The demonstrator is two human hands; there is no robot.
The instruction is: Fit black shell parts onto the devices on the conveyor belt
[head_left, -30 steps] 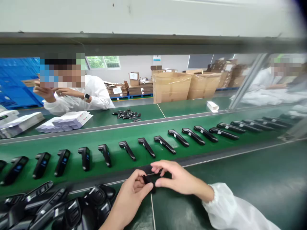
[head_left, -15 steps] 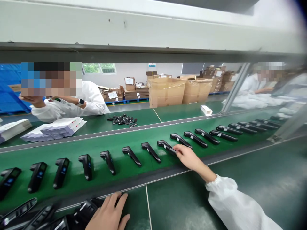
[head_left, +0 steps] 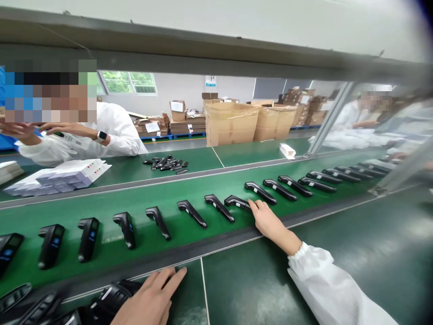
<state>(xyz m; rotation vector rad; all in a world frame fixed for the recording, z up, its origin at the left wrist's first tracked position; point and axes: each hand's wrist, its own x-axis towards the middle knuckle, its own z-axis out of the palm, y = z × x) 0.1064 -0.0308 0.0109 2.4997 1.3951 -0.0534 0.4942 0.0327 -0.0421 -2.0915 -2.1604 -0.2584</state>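
On the green conveyor belt (head_left: pixel 189 243) lies a row of black handheld devices, bent like a pistol, some showing a small lit display. My right hand (head_left: pixel 267 221) has its fingers closed on the tail end of one black handheld device (head_left: pixel 237 201), which still lies on the belt. Close beside it on the left is a neighbouring device (head_left: pixel 219 208). My left hand (head_left: pixel 152 293) rests at the near edge of the belt, fingers stretched out, holding nothing visible. It partly covers a pile of black parts (head_left: pixel 108 300) at the lower left.
Across the belt, a person in a white coat (head_left: pixel 118 128) works beside stacked white boxes (head_left: pixel 74 174) and small black pieces (head_left: pixel 167 162). A metal post (head_left: pixel 329 119) rises at the right, and a beam crosses overhead. Large cartons (head_left: pixel 232 124) stand behind.
The row of devices has shifted right along the belt. The device under my right hand has turned slightly and moved less, closing the gap to its left neighbour. My left fingers have come closer together.
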